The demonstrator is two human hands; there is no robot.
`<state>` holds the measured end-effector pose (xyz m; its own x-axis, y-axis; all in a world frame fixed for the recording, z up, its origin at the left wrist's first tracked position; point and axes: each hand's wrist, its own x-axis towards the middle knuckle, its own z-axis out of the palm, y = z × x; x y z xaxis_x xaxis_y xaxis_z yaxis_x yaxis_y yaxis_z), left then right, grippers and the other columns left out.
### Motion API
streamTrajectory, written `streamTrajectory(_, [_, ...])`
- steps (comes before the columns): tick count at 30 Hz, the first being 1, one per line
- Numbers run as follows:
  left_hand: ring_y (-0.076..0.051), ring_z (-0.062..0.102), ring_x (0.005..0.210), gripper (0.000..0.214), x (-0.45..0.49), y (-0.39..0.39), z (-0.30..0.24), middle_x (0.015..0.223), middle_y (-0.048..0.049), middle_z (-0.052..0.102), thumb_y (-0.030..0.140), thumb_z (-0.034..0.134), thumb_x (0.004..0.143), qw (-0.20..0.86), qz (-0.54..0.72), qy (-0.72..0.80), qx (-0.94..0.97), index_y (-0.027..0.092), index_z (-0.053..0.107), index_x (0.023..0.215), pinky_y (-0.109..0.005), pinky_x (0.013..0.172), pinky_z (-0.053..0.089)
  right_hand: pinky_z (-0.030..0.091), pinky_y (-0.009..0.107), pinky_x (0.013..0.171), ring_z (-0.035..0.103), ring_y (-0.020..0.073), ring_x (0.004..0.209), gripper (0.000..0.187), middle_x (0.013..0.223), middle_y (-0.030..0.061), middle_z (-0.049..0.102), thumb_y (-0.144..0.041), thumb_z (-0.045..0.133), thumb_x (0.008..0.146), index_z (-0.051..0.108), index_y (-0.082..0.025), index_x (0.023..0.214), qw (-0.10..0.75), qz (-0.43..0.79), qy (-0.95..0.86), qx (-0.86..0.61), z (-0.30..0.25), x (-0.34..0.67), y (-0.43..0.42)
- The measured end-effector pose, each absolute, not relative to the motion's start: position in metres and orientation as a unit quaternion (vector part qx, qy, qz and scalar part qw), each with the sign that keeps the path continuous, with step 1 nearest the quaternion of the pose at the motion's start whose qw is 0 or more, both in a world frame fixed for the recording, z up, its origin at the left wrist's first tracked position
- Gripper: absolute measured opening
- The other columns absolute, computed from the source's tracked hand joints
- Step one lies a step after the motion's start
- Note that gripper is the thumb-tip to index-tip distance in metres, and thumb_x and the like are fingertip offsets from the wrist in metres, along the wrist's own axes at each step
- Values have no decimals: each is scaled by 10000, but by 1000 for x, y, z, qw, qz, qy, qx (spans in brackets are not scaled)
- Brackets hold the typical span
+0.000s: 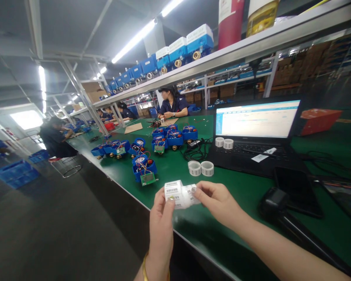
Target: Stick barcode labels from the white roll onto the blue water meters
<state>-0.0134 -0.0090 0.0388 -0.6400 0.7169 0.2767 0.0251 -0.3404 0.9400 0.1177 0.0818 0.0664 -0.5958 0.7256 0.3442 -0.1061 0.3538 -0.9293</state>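
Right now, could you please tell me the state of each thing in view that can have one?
Held labels: gripped by the left hand and right hand
Laptop: open, screen lit
Nearest blue box: open, wires showing
Label rolls beside the laptop: coiled, unheld
Rolls on the laptop: coiled, unheld
Scanner: unheld; on or off, I cannot tell
Ceiling light: lit

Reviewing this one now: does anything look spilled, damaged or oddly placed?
Nothing looks spilled, and the held labels show no obvious damage. Mildly odd: two small label rolls and white slips rest on the laptop, on its keyboard side, a spot usually kept free for typing.
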Motion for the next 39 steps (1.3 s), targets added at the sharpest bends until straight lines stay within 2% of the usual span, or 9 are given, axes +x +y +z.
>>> streamTrajectory(4, [-266,596,1005,336,-11,-11,43,1168,-105,609,292,673,705,269,687,541,404,177,671,1021,-306,798,499,274,218,430,356,87,465,319,503,-37,430,-437,514,783,534,-169,611,382,542,-718,-212,68,116,83])
streamTrajectory(7, [-243,606,950,288,-9,-9,43,1053,-91,652,284,664,724,285,683,542,399,168,667,987,-286,759,493,285,211,419,359,82,445,312,491,-48,413,-443,511,794,490,-181,627,397,551,-705,-204,67,116,83])
streamTrajectory(9, [-217,621,875,260,-9,-7,42,954,-74,682,284,659,740,300,704,528,368,160,664,969,-277,738,488,323,208,432,421,92,474,243,541,-41,465,-401,534,794,473,-189,692,426,537,-702,-191,67,118,82])
streamTrajectory(12, [-199,631,786,271,-9,-5,44,859,-66,704,298,677,722,340,740,490,310,138,675,940,-281,721,484,388,206,503,526,108,595,62,706,-11,589,-223,553,789,547,-195,844,465,415,-766,-155,66,122,81])
streamTrajectory(14, [-206,634,765,307,-8,-4,47,831,-73,711,308,705,684,369,752,468,280,123,686,929,-290,711,484,431,211,577,567,115,681,182,809,1,640,-133,536,801,599,-209,954,477,313,-813,-118,64,124,81])
streamTrajectory(16, [-210,637,757,330,-8,-5,50,824,-78,714,310,726,658,386,755,457,268,116,695,923,-294,709,481,455,221,628,582,120,718,221,839,8,661,-109,531,830,613,-214,1006,488,240,-835,-83,63,124,82])
streamTrajectory(22, [-192,632,725,320,-7,-8,47,822,-81,716,318,729,673,388,741,471,280,110,703,916,-269,674,461,463,251,649,575,134,725,175,821,20,659,-99,512,881,602,-195,997,509,142,-848,-40,59,124,87])
streamTrajectory(28, [-198,632,669,333,-8,-3,40,763,-89,716,320,767,605,410,758,448,239,103,714,853,-277,641,461,444,257,628,555,137,719,187,806,22,622,-82,491,894,568,-202,1014,496,124,-859,-21,55,124,89])
streamTrajectory(39, [-196,618,666,339,-5,-1,39,778,-115,711,298,741,617,404,765,445,232,72,691,864,-286,640,447,473,213,642,591,119,720,134,786,-2,612,-136,489,891,585,-225,919,498,110,-859,-42,47,120,92])
